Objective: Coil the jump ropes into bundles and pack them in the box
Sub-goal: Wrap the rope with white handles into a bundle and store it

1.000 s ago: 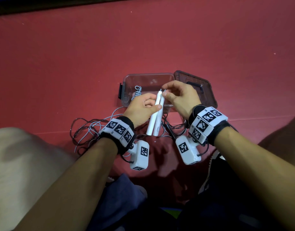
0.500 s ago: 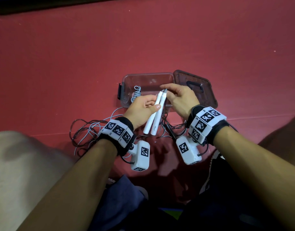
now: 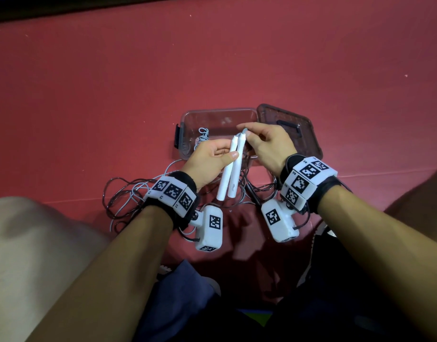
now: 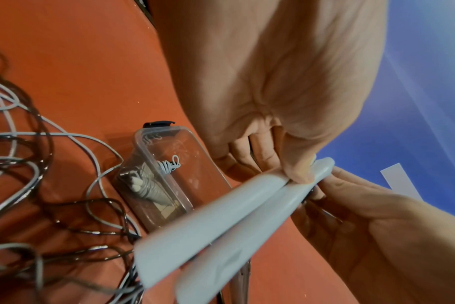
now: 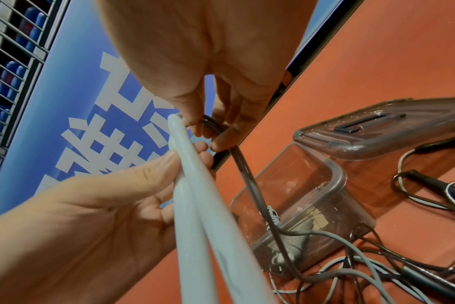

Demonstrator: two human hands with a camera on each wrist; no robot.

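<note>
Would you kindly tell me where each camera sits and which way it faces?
Head: on the head, looking down at both forearms, the left hand and the right hand.
Left wrist: under the left palm, facing the white handles and the box.
Right wrist: under the right palm, facing the cord.
All share handles and box.

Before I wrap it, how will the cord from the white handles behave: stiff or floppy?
Probably floppy: the cord hangs slack from the right hand and lies in loose loops on the floor. It likely springs a little, since those loops stay open. The white handles look rigid.
</note>
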